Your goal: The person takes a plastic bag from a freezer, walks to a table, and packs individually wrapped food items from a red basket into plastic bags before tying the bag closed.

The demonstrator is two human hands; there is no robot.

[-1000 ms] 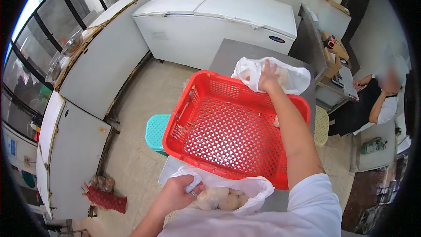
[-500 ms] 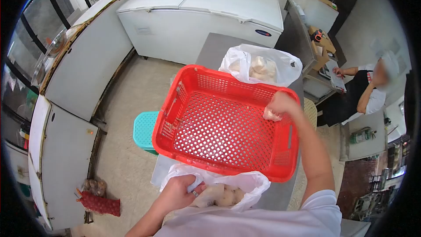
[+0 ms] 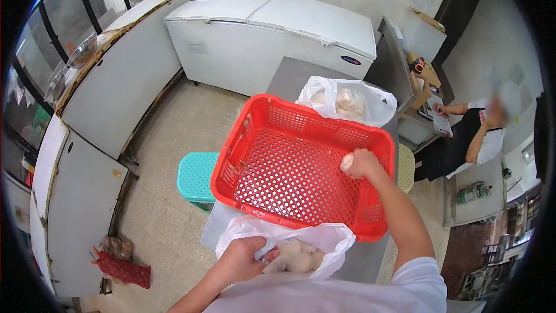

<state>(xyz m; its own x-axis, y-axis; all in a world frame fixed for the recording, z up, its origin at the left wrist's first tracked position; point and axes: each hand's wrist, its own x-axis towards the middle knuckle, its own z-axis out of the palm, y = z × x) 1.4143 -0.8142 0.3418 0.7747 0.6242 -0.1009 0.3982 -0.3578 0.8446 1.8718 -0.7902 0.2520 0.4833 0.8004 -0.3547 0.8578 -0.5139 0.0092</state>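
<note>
Fingers [image 3: 269, 256] grip near bag [image 3: 337, 250] of pale lumps [image 3: 300, 261].

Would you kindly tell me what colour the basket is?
The basket is red; it shows best in the head view.

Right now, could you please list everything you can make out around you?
Perforated plastic basket: one, red, on the metal table
Plastic bags: two, white, at the basket's near and far sides
Pale lumps: several, off-white, in both bags
Held lump: one, whitish, in the right hand
Metal table: one, grey, under the basket
Plastic stools: two, teal and yellow, flanking the table
Chest freezer: one, white, beyond the table
Chest units: two, white, along the left
Mesh sack: one, red, lower left
Fire extinguisher: one, green, at right
Co-worker: one, black-and-white clothes, right side
Left hand: one, bare, gripping the near bag
Right hand: one, bare, over the basket
</note>
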